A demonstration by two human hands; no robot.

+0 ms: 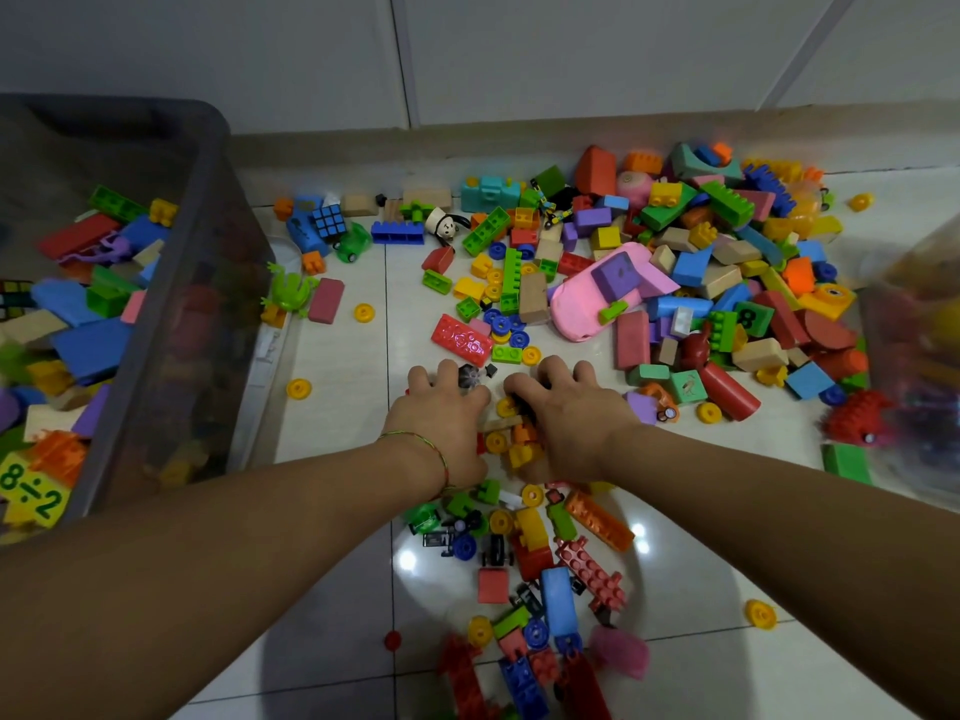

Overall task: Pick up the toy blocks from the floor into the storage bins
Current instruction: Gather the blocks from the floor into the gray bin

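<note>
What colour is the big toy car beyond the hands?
The big toy car is pink; the head view shows it best.

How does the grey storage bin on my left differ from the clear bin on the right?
The smoky grey plastic bin is dark-tinted, at the left; the clear plastic bin is see-through, at the right edge. The grey bin's rim corner shows; the clear bin is blurred and cut off. Both hold toy blocks.

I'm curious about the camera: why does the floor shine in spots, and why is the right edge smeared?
Head view: the white spots on the floor tiles are reflected-light glare; the clear bin at the right edge is blurred; the wide lens bows the wall base.
</note>
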